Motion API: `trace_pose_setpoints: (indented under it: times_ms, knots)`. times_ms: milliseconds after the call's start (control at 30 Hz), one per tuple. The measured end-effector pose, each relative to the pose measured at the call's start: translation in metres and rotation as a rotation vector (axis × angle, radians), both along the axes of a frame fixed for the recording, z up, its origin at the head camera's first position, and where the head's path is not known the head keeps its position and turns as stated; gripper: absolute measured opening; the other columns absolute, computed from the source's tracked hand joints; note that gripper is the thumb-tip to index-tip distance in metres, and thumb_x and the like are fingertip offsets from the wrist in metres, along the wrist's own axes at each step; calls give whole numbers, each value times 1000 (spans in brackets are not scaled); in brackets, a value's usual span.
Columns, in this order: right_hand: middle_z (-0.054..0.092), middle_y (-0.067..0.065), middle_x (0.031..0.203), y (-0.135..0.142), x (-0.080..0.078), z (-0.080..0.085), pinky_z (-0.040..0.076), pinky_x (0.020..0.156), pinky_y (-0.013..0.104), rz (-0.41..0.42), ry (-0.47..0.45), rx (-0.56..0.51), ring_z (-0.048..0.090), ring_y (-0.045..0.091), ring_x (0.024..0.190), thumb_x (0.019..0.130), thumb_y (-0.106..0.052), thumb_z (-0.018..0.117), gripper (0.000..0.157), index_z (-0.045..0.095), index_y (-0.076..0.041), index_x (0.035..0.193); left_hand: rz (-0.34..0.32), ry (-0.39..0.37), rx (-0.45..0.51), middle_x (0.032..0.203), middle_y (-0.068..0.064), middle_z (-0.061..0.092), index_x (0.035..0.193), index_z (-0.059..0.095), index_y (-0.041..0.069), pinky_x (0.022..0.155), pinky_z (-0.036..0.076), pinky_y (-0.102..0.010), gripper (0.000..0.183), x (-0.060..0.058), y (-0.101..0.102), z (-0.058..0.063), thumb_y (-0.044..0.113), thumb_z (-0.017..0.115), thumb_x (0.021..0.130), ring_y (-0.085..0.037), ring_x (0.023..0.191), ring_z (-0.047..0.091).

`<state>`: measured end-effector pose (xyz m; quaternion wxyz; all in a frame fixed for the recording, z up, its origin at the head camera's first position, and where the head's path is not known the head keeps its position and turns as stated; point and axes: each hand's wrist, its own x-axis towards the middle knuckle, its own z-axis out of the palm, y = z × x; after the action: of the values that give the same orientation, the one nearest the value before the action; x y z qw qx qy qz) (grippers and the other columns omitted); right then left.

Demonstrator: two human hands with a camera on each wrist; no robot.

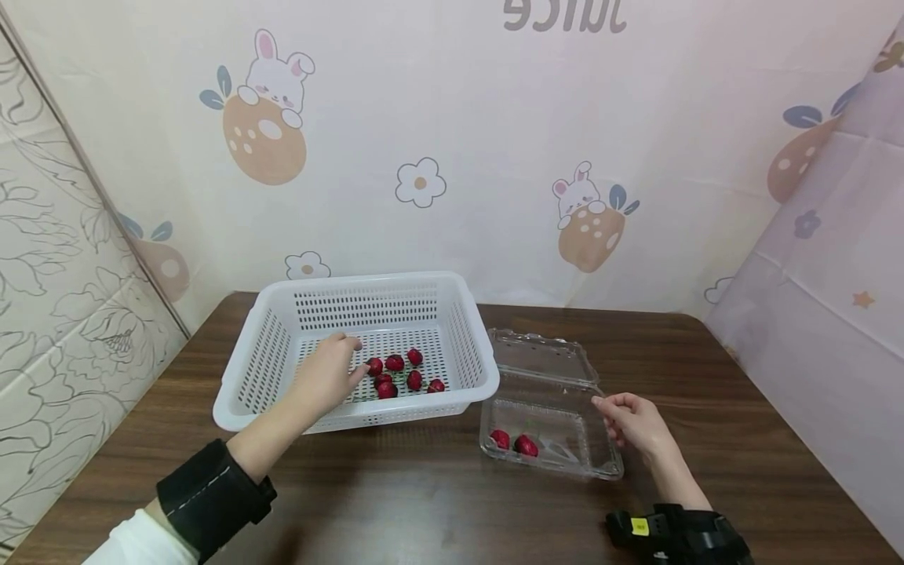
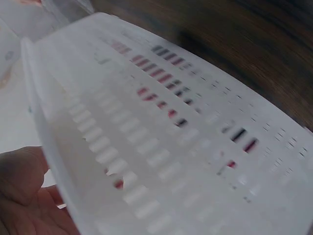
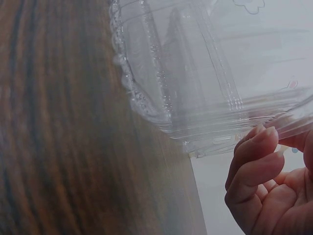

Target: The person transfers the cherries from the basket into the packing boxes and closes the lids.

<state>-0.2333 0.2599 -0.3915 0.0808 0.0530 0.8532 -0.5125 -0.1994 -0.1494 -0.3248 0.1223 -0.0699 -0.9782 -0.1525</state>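
Note:
In the head view my left hand (image 1: pixel 326 375) is over the white basket (image 1: pixel 243 384), thumb and forefinger spread just left of several small round red fruits (image 1: pixel 394 362). Nothing shows between those fingers. The left wrist view looks through the slotted wall of the basket, with part of the left hand (image 2: pixel 29 191) behind its edge. My right hand (image 1: pixel 636 424) pinches the right edge of a clear plastic clamshell box (image 1: pixel 544 404), whose lid lies back. Two red fruits (image 1: pixel 526 446) are in its front left part. Up close, the right hand (image 3: pixel 269 181) has thumb and fingertips at the clear rim.
Basket and box stand side by side on a dark wooden table (image 1: pixel 438 502), the basket to the left. A pale printed cloth (image 1: pixel 480 157) hangs behind the table's back edge, and another panel (image 1: pixel 63 314) stands along the left side.

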Motion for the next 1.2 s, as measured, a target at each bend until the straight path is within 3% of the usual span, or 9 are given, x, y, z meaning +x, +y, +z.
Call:
trace_pose_setpoints:
  times_ms: [567, 833, 1200]
  knots:
    - [48, -1, 62, 0, 1, 1, 42, 49, 27, -5, -11, -4, 46, 11, 53, 87, -33, 54, 38, 47, 3, 95, 85, -215, -83, 95, -23, 56, 99, 58, -9, 70, 46, -43, 34, -24, -40, -11, 17, 64, 79, -33, 84, 56]
    - [47, 0, 64, 0, 0, 0, 42, 49, 27, -4, -5, 9, 46, 12, 53, 88, -33, 54, 40, 46, 5, 98, 99, -274, -94, 100, -25, 54, 104, 56, -10, 75, 44, -44, 37, -29, -44, -14, 17, 63, 80, -33, 88, 54]
    - [48, 0, 64, 0, 0, 0, 42, 49, 27, -8, -8, 3, 46, 12, 54, 88, -32, 54, 38, 47, 4, 97, 144, -343, -87, 84, -17, 56, 98, 56, -9, 69, 45, -39, 31, -39, -44, -21, 15, 64, 79, -24, 72, 54]
